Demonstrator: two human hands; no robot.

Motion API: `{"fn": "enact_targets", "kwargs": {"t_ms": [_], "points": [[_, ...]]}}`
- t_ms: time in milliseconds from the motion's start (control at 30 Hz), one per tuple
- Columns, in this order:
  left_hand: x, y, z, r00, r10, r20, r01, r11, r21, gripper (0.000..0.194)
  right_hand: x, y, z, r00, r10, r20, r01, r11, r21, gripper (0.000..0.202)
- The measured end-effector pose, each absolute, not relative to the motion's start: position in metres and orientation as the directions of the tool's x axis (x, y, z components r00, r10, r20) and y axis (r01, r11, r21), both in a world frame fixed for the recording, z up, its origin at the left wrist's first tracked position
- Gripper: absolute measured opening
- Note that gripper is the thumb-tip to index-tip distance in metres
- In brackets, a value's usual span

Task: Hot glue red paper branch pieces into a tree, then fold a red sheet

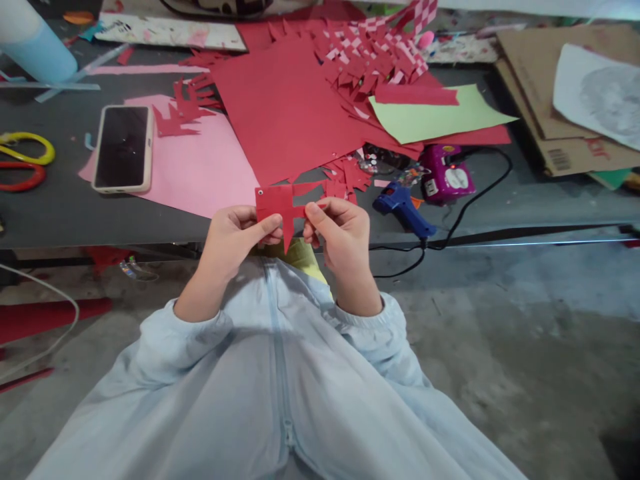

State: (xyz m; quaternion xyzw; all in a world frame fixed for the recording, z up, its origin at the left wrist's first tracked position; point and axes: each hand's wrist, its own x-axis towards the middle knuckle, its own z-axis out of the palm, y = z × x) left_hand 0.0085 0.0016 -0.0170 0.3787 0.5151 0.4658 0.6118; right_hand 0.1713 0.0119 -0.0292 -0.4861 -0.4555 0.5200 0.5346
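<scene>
The red cutout is held up at the near edge of the worktop, pretty much dead centre, with a tiny eye sitting at its top left corner. Its left part is pinched by the left grip, thumb on top, and its skinny right end is pinched by the right grip, same deal with the thumb. Just past it, some red scraps and a big red sheet are heaped up. Over on the left, a phone is laid on pink paper, with scissors further out. On the right, a blue glue gun is parked near a purple box. Behind those, a pale green sheet is partly covered by a red strip, and at far right some cardboard is topped by a drawing
</scene>
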Motion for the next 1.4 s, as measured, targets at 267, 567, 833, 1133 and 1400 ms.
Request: {"fn": "enact_targets", "kwargs": {"t_ms": [267, 567, 833, 1133, 1400], "points": [[0.003, -0.002, -0.018, 0.121, 0.925, -0.359, -0.104, 0.372, 0.922, 0.04, 0.175, 0.013, -0.031, 0.127, 0.99, 0.061, -0.15, 0.08, -0.985, 0.035], [-0.007, -0.006, -0.01, 0.175, 0.908, -0.38, 0.199, 0.345, 0.917, 0.028, 0.182, 0.02, -0.029, 0.213, 0.976, 0.055, -0.164, 0.091, -0.982, 0.039], [0.002, -0.007, -0.014, 0.187, 0.902, -0.388, 0.014, 0.393, 0.919, 0.036, 0.181, 0.02, -0.027, 0.23, 0.972, 0.053, -0.196, 0.099, -0.976, 0.039], [0.022, -0.007, -0.014, 0.153, 0.935, -0.321, -0.247, 0.35, 0.903, 0.041, 0.17, 0.013, -0.031, 0.113, 0.991, 0.068, -0.193, 0.089, -0.977, 0.037], [0.011, -0.008, -0.02, 0.162, 0.94, -0.3, -0.164, 0.326, 0.931, 0.027, 0.181, 0.019, -0.031, 0.218, 0.973, 0.082, -0.203, 0.127, -0.971, 0.036]]}}
